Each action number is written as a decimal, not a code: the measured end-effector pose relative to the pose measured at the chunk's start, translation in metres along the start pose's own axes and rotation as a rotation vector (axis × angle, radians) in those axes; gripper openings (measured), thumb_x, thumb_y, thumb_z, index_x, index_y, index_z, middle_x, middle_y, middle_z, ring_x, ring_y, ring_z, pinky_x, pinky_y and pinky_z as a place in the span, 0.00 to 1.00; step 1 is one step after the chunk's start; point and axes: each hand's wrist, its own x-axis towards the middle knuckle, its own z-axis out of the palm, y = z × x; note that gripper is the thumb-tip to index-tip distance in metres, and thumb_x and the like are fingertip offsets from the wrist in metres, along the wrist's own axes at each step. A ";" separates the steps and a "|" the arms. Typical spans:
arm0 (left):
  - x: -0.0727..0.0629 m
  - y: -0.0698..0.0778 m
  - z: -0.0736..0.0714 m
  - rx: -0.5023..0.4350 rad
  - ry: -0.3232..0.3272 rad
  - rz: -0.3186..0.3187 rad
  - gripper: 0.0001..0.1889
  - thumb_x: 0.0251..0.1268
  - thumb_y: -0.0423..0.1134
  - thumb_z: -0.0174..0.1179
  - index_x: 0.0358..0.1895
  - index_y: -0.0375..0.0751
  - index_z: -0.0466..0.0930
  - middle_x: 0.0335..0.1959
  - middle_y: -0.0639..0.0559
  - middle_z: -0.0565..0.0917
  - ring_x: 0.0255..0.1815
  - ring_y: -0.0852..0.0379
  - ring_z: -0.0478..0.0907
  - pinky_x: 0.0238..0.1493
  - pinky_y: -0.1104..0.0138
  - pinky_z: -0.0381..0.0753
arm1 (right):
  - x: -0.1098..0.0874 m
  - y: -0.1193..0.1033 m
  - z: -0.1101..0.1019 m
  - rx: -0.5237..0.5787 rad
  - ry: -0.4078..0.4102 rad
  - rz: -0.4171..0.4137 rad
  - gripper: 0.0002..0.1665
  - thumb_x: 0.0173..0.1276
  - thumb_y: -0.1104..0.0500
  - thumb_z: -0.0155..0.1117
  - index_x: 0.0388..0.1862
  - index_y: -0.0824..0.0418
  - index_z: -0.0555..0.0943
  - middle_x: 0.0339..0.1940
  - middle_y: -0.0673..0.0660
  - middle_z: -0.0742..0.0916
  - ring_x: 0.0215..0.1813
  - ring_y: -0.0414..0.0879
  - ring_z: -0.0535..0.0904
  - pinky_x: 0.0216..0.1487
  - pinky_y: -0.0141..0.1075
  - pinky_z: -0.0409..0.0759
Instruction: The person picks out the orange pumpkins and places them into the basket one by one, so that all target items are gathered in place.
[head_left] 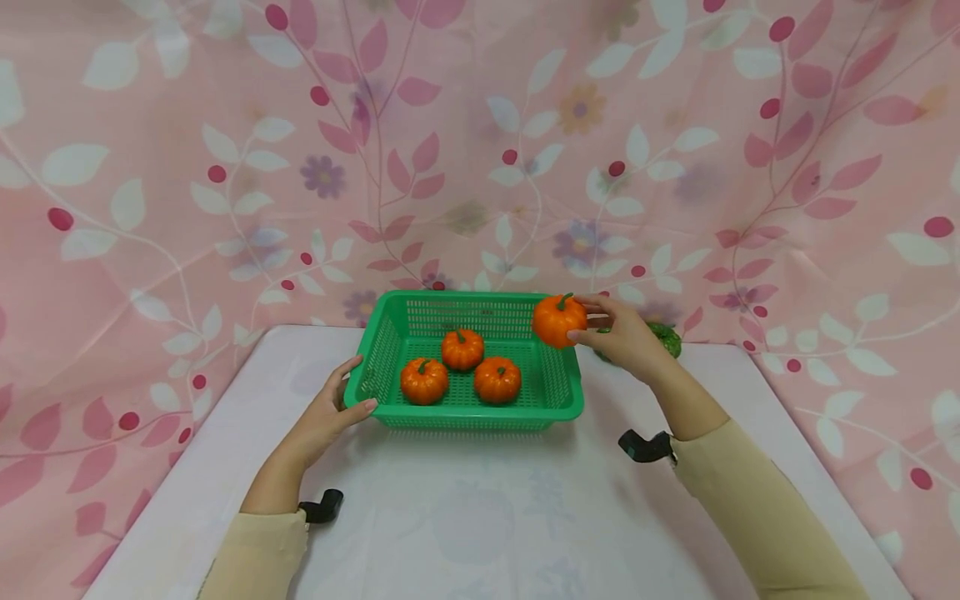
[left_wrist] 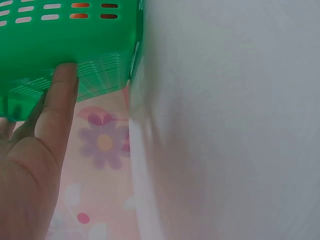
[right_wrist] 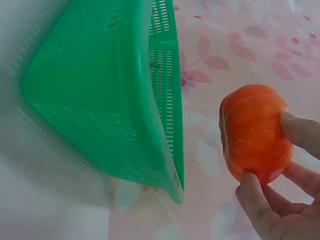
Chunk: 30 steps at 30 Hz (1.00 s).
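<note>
A green perforated plastic basket (head_left: 465, 414) stands on the white-covered table, with three small orange pumpkins inside: one at the left (head_left: 424, 382), one at the back (head_left: 462, 350) and one at the right (head_left: 498, 381). My left hand (head_left: 327, 417) touches the basket's left end, its thumb at the front-left corner and its fingers along the left side. In the left wrist view a straight digit rests against the green wall. By the basket's right rear corner, my right hand (head_left: 618, 335) grips another orange pumpkin (right_wrist: 256, 132) between thumb and fingers, raised around rim height, green stem upward.
Behind the right hand lies a bumpy dark green object (head_left: 666, 338), partly hidden by the hand. A pink floral cloth (head_left: 480, 150) hangs behind the table (head_left: 480, 508). Black wrist mounts (head_left: 645, 447) stick out from both sleeves.
</note>
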 end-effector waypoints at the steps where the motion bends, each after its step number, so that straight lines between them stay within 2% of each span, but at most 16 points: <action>1: 0.000 0.000 0.000 -0.004 0.000 -0.001 0.47 0.71 0.43 0.63 0.82 0.62 0.39 0.80 0.39 0.49 0.73 0.39 0.61 0.67 0.50 0.68 | 0.003 -0.001 0.000 0.005 -0.009 0.008 0.40 0.67 0.48 0.71 0.75 0.54 0.68 0.70 0.62 0.73 0.67 0.61 0.73 0.59 0.53 0.78; 5: 0.000 0.000 -0.001 -0.008 -0.006 -0.003 0.47 0.71 0.44 0.63 0.82 0.61 0.38 0.80 0.39 0.48 0.73 0.39 0.61 0.65 0.58 0.71 | 0.013 -0.005 0.002 0.015 -0.051 0.034 0.41 0.67 0.49 0.72 0.75 0.53 0.68 0.70 0.63 0.73 0.67 0.61 0.73 0.60 0.53 0.77; 11: -0.001 0.001 -0.001 -0.023 -0.015 0.006 0.47 0.71 0.42 0.63 0.82 0.59 0.37 0.80 0.37 0.47 0.74 0.37 0.60 0.60 0.68 0.73 | 0.026 -0.009 0.004 -0.032 -0.078 0.029 0.39 0.67 0.50 0.72 0.74 0.54 0.69 0.68 0.62 0.76 0.66 0.60 0.75 0.61 0.53 0.77; 15: -0.002 0.001 -0.001 -0.020 -0.016 0.005 0.47 0.71 0.42 0.62 0.82 0.59 0.38 0.80 0.37 0.47 0.74 0.37 0.60 0.62 0.65 0.72 | 0.033 -0.011 0.006 -0.066 -0.095 0.044 0.38 0.67 0.50 0.72 0.73 0.54 0.70 0.68 0.62 0.76 0.66 0.61 0.74 0.61 0.54 0.77; 22: -0.002 0.002 -0.001 -0.006 -0.011 -0.004 0.47 0.71 0.42 0.62 0.82 0.61 0.38 0.80 0.38 0.47 0.73 0.38 0.60 0.67 0.54 0.68 | 0.048 -0.015 0.014 -0.045 -0.163 0.078 0.37 0.70 0.52 0.69 0.74 0.55 0.68 0.71 0.64 0.72 0.69 0.63 0.70 0.64 0.56 0.73; 30: -0.001 0.002 0.000 -0.013 -0.008 -0.007 0.47 0.71 0.43 0.63 0.82 0.61 0.39 0.80 0.39 0.49 0.73 0.40 0.61 0.63 0.62 0.72 | 0.067 -0.014 0.026 -0.117 -0.176 0.117 0.36 0.69 0.53 0.69 0.73 0.57 0.70 0.68 0.64 0.74 0.66 0.61 0.71 0.65 0.55 0.72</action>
